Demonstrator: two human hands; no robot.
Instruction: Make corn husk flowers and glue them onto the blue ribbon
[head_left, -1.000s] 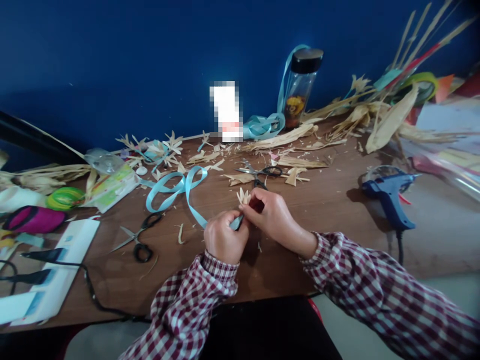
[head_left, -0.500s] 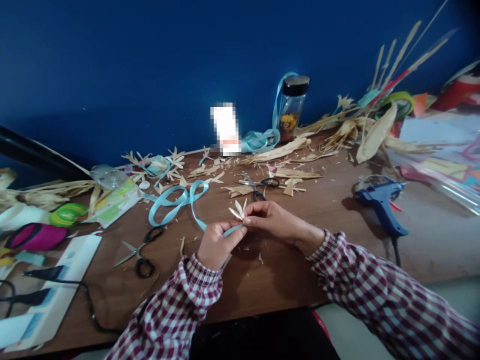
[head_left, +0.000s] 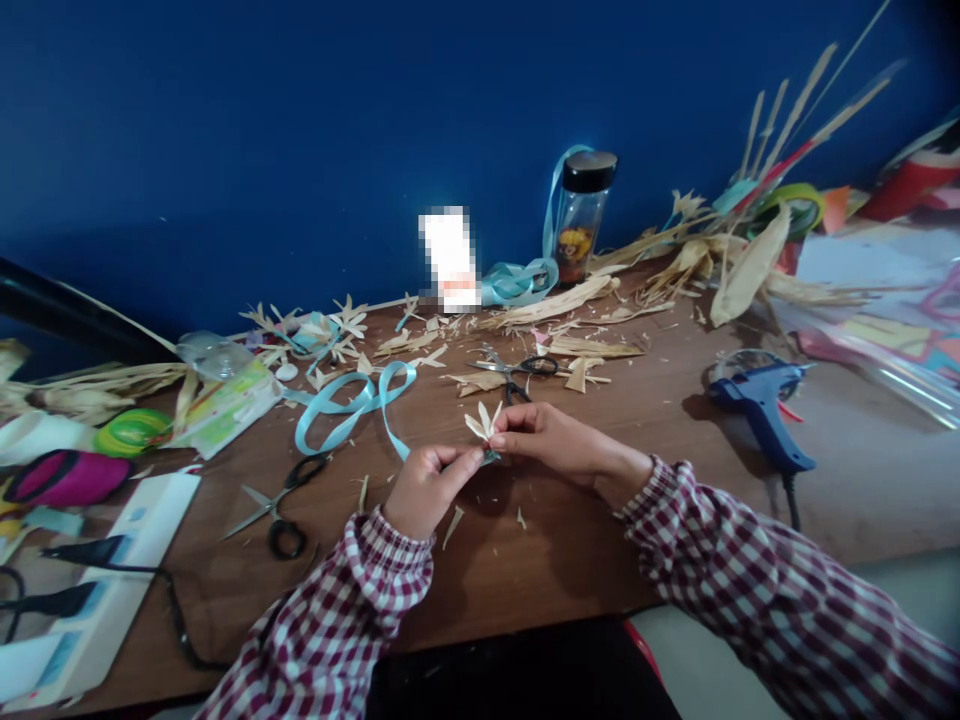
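Between the fingertips of my right hand point(head_left: 555, 443) is a small pale flower point(head_left: 482, 422) of dried husk, its pointed petals spread upward. My left hand point(head_left: 431, 488) is closed just left of it, thumb and finger pinched near the flower's base. A light blue ribbon point(head_left: 352, 388) loops over the table and runs down into my left hand; a short bit of it shows by the fingertips. How the ribbon sits at the flower's base is hidden by my fingers. Black-handled scissors point(head_left: 279, 508) lie open left of my left hand.
A second pair of scissors point(head_left: 514, 372) lies beyond my hands among husk scraps. To the right rests a blue glue gun point(head_left: 765, 405). A white power strip point(head_left: 124, 580) with cables is at left. A lidded bottle point(head_left: 581, 220) stands by the blue wall.
My left hand has shifted slightly left and down. The flower has moved slightly right in my right fingers. Less ribbon shows over my left fingers.
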